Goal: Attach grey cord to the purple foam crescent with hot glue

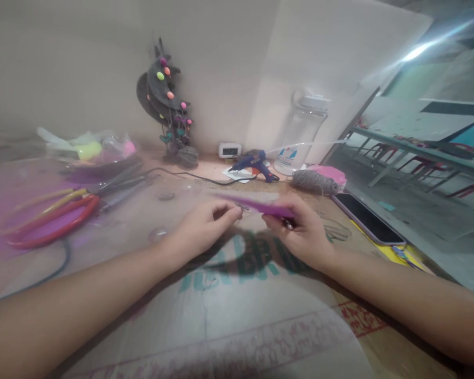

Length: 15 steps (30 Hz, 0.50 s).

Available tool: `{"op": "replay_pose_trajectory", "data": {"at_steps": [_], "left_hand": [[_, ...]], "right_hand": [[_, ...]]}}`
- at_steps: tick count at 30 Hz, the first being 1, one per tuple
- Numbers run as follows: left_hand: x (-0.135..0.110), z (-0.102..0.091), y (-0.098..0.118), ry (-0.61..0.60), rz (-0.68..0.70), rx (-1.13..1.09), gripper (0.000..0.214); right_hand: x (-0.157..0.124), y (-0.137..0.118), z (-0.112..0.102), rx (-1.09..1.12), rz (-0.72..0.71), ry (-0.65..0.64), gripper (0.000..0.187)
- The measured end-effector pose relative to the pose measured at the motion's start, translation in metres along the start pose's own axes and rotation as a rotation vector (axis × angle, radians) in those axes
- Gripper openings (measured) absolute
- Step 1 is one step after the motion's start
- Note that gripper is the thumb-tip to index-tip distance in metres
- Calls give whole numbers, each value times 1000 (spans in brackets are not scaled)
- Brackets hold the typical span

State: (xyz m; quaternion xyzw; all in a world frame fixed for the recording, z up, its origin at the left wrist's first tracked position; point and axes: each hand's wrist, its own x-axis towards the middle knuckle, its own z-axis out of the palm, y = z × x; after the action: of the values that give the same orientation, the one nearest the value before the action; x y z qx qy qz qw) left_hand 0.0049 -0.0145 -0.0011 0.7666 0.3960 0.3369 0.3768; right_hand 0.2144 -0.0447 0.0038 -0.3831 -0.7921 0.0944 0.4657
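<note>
Over the middle of the table, my right hand (302, 231) is closed on a thin purple sheet (266, 206), perhaps felt, seen nearly edge-on and pointing left. A small dark, shiny thing (287, 223) shows between that hand's fingers; its kind is unclear. My left hand (205, 226) pinches thumb to forefinger near the sheet's left end. Something tiny and dark (242, 207) shows at its fingertips, too small and blurred to name. Below both hands lies a whitish see-through sheet (284, 310) over cardboard with green lettering (237, 260).
Red-handled scissors (59, 226) and purple material (8, 184) lie left. At the back are a hanging grey moon ornament (158, 89), a small clock (229, 150), a blue glue gun (255, 164) and a bottle (300, 137). Grey yarn (316, 181) and a phone (369, 218) lie right.
</note>
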Motion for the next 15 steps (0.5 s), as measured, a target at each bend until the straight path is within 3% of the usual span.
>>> {"op": "replay_pose_trajectory", "data": {"at_steps": [5,12,15], "left_hand": [[1,-2,2,-16,-11,-132,34],[1,-6,4,64,-8,-83,32],[2,-7,2,107,10,-59,30]], "right_hand": [[-3,2,-5,-104,-244,-136,17],[2,6,-8,-300,-416,-313,22],[2,2,-9,-268,-530,-360,21]]}}
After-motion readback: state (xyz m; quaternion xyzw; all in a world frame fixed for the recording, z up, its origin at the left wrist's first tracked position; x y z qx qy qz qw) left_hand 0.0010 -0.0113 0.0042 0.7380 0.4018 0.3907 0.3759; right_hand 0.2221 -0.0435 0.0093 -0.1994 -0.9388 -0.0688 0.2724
